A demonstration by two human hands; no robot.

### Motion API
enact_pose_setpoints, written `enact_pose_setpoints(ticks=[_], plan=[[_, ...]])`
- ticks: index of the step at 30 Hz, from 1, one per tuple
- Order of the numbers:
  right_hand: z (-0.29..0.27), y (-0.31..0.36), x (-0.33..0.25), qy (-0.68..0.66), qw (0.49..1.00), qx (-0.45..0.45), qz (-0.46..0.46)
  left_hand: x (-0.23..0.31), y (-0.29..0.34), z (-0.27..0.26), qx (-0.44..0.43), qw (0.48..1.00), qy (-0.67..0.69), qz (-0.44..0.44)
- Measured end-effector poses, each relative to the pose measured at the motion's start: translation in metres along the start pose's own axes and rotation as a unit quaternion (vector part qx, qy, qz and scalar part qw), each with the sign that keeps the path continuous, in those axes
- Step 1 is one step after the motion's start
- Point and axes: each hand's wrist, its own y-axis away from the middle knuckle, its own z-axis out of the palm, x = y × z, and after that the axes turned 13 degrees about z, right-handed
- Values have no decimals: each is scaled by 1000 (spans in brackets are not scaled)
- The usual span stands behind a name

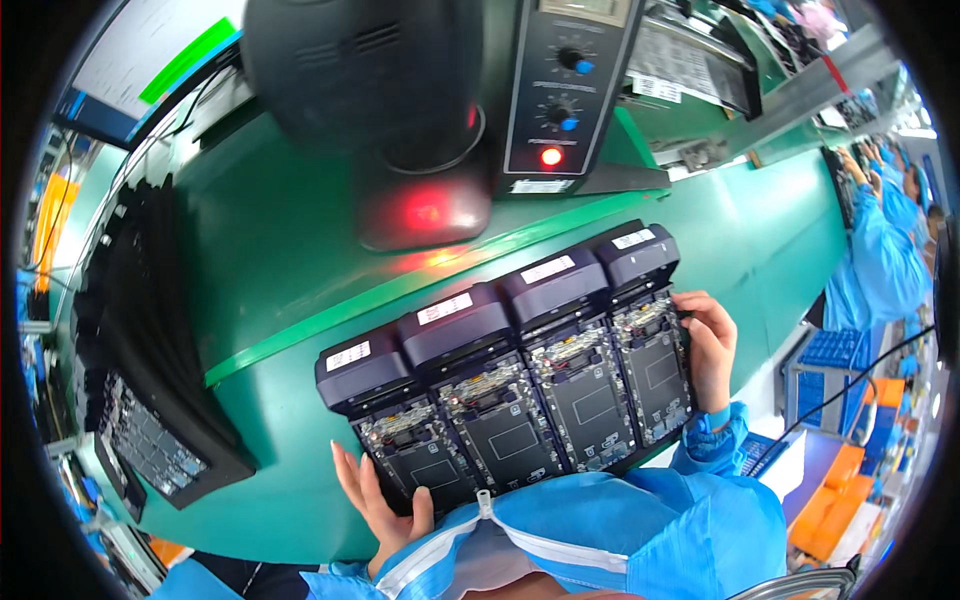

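A row of several dark electronic devices (590, 400) lies side by side in front of me, tilted up to the right. Each has its circuit board bare and a dark purple, hood-like end with a white label. My left hand (388, 508) grips the row's lower left end, thumb on the near edge and fingers along the side. At the opposite end, my right hand (710, 350) wraps round the right edge, fingertips against the outermost device. Whether a tray lies beneath the devices I cannot tell.
Beyond the row, a green strip (330, 318) crosses the green table. Behind it stand a black scanner-like stand (400, 225) with a red glow and a control box (560, 100) with knobs. Black trays (190, 400) are stacked at left, a screen above. Blue-sleeved people (885, 265) work at right.
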Motion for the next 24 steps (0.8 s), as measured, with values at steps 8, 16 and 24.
enact_pose_setpoints(ticks=[8,16,24], plan=[[-4,6,-2,-13,1000,-13,5,-11,5,4,-9,994,110,8],[1,28,-15,82,989,-118,44,11,-11,-8,85,885,438,-132],[32,99,-23,495,844,179,-101,-14,-28,9,-89,811,575,-59]])
